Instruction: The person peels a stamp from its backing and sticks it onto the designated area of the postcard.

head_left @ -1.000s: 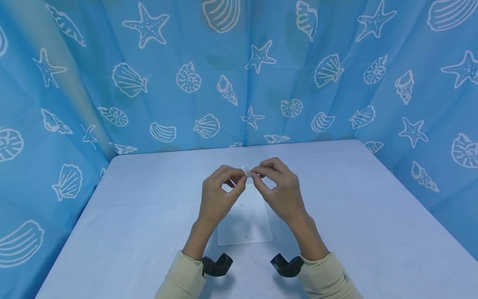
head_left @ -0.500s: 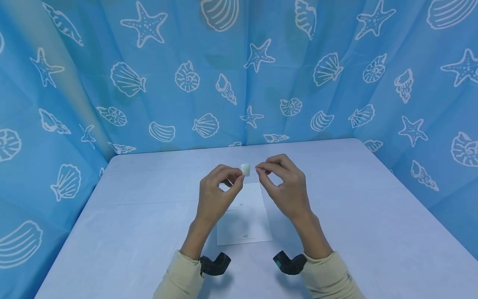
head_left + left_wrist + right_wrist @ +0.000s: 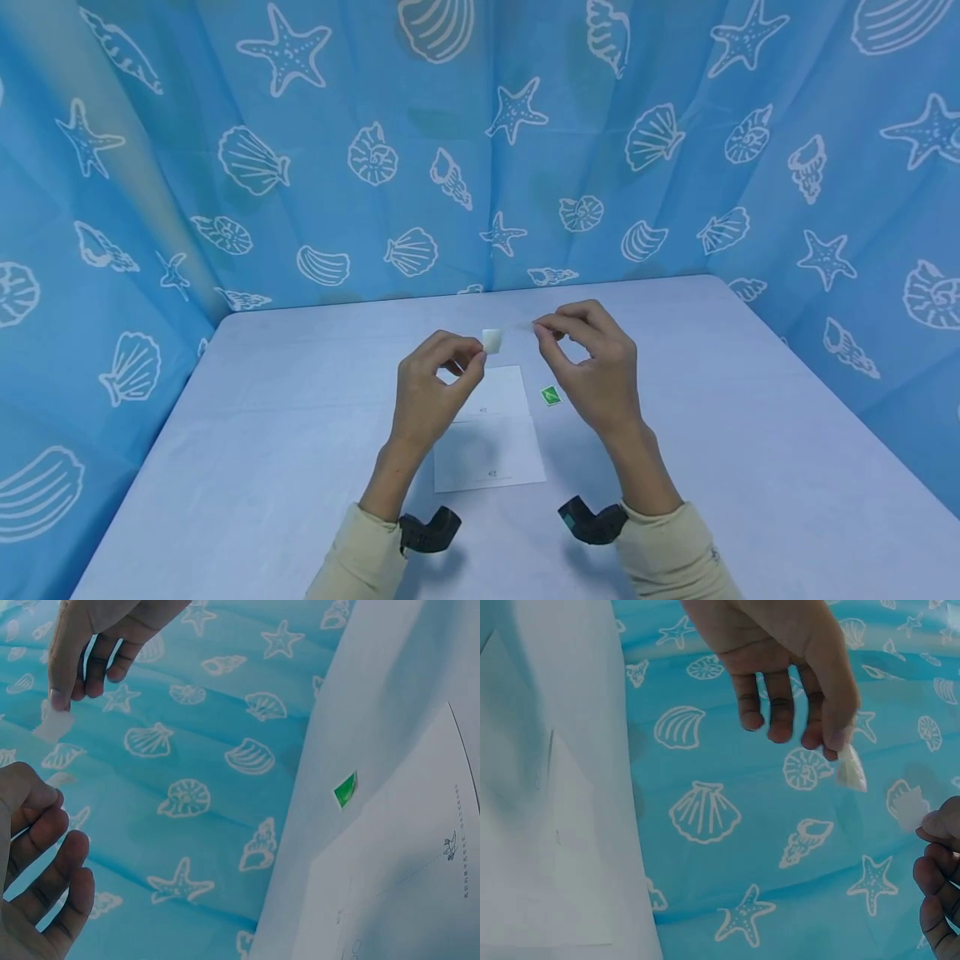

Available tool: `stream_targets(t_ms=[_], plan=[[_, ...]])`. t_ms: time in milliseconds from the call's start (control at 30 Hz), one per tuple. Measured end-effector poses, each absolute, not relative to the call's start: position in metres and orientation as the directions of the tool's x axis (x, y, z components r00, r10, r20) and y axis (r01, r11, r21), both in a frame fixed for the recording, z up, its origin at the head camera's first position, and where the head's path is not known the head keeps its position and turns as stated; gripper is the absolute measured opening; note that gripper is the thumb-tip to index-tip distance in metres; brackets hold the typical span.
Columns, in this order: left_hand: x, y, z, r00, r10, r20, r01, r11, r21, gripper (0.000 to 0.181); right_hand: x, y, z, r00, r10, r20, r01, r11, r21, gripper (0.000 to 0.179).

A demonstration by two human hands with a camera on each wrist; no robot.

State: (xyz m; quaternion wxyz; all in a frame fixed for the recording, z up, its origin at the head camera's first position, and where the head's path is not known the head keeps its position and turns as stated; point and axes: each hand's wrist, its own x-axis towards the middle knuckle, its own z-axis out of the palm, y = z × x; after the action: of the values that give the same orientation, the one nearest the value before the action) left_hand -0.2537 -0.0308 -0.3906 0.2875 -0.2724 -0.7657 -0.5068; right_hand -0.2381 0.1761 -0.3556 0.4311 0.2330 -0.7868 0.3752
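White square [image 3: 492,342] over table [image 3: 300,417], blue curtain [image 3: 442,100] beyond

A small, roughly square, off-white piece [image 3: 492,341], slightly glossy, is held in the air by its edge in the left hand [image 3: 431,387], pinched between thumb and finger; from the head camera it appears just past the far edge of the white paper [image 3: 513,450]. A second scrap [image 3: 54,724], thin, whitish and uneven in outline (nearly edge-on and faint from the head), is pinched in the right hand [image 3: 600,367], past the paper's far right corner. The two pieces are apart.
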Motion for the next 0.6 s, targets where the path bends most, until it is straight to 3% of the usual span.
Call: stream_targets(t_ms=[333, 600], plan=[[-0.254, -0.034, -0.390, -0.675, 0.127, 0.727, 0.719, 0.334, 0.609, 0.007, -0.235, 0.192, -0.356, -0.516, 0.012, 0.857, -0.669, 0.619, -0.412, 0.013], [-0.255, -0.037, -0.390, -0.669, 0.121, 0.733, 0.725, 0.325, 0.608, 0.008, -0.232, 0.209, -0.390, -0.570, 0.033, 0.821, -0.589, 0.680, -0.436, 0.014]])
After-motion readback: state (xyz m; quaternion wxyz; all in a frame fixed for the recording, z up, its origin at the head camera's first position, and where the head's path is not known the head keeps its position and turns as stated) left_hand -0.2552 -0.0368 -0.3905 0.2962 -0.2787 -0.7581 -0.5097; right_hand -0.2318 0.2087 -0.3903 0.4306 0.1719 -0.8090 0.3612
